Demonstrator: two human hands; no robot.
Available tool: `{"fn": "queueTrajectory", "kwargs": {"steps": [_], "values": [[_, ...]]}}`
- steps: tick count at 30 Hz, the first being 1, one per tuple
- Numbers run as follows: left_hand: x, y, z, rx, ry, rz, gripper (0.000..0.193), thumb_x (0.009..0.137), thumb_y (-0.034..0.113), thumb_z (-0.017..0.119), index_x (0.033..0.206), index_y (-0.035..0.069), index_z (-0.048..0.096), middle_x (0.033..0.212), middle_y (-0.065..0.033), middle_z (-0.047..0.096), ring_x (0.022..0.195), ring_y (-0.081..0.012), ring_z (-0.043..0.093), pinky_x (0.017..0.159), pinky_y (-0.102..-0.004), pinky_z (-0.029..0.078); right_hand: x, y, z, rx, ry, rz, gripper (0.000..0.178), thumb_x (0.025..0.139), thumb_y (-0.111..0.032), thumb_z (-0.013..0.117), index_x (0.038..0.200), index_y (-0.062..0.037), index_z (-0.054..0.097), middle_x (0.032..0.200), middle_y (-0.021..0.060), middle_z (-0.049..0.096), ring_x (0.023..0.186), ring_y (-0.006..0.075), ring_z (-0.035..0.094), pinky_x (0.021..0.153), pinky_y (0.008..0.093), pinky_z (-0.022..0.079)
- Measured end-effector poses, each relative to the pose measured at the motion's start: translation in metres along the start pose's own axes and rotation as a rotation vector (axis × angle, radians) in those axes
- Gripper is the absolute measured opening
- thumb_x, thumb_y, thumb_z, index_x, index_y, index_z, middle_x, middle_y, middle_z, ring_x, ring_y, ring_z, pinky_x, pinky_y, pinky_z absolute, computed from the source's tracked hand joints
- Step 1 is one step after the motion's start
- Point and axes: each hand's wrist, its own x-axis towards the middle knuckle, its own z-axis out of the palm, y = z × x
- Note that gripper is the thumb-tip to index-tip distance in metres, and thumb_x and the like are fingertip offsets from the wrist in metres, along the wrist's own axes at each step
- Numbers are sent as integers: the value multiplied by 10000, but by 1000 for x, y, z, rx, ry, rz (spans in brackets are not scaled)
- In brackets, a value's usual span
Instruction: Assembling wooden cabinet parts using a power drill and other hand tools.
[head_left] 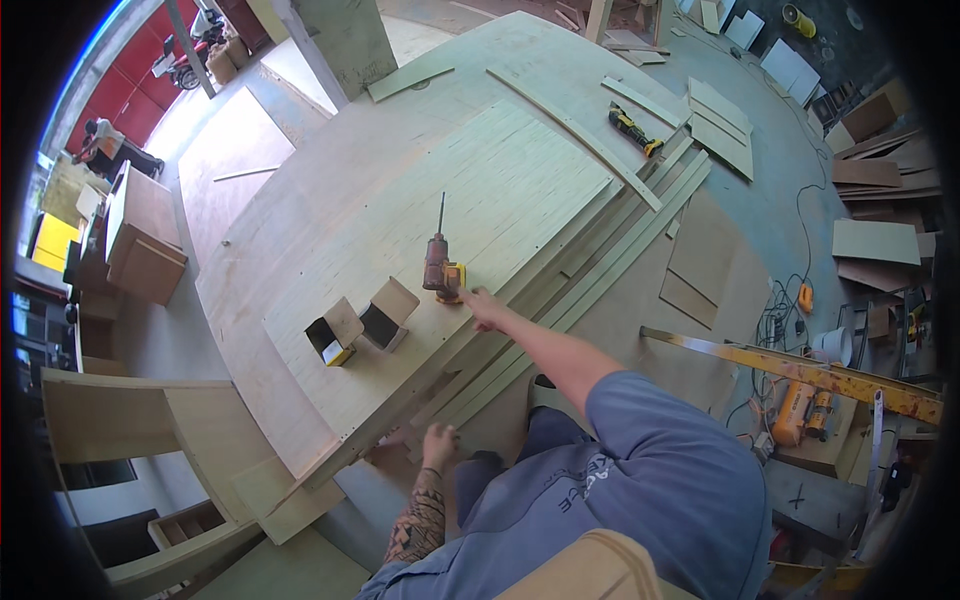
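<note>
Your right hand is up at the red-brown and yellow cordless drill, fingers bent by its base, though whether they grip it I can't tell; your left hand hangs half-curled off the near edge, nothing visible in it; the drill sits on the broad pale plywood panel, long bit pointing far; left of it, two open brown-flapped cardboard boxes; dark dots mark the panel's edges, so some fastening looks done; how much remains, unclear.
</note>
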Motion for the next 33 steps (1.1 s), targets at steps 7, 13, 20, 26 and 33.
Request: {"fn": "queueTrajectory", "kwargs": {"steps": [7,13,20,26,33], "values": [[-37,120,-28,-324,-624,-464,488,967,285,679,1318,-52,649,1081,-172,758,879,-204,758,784,-338,592,-128,363,-200,-463,220,301,551,1000,-514,601,882,18,676,768,181,668,685,298,681,624,483,543],[-19,52,-7,-130,-320,-512,400,963,260,666,1233,-33,705,1011,-156,767,834,-220,746,770,-360,590,-272,377,-247,-137,402,783,526,977,-491,633,1132,8,694,942,165,735,773,320,750,690,477,586],[22,133,-6,-395,-263,-768,353,996,223,633,1204,-58,680,885,-90,728,752,-177,703,661,-324,571,-161,354,-341,263,585,443,359,1023,-350,638,1204,-41,613,939,96,688,739,233,708,623,394,560],[78,305,40,-463,-395,-828,367,1047,234,573,1314,-10,637,1050,-109,747,912,-200,730,732,-339,586,49,328,-593,138,1150,65,298,977,-242,679,1158,-14,614,931,109,701,739,223,706,635,370,559],[53,412,23,-411,-445,-1219,438,1074,274,553,1430,20,567,1176,-136,743,1023,-237,732,852,-392,599,265,142,-722,217,952,82,812,940,-457,717,1488,57,409,1466,316,526,1364,442,536,1124,468,445]]}}
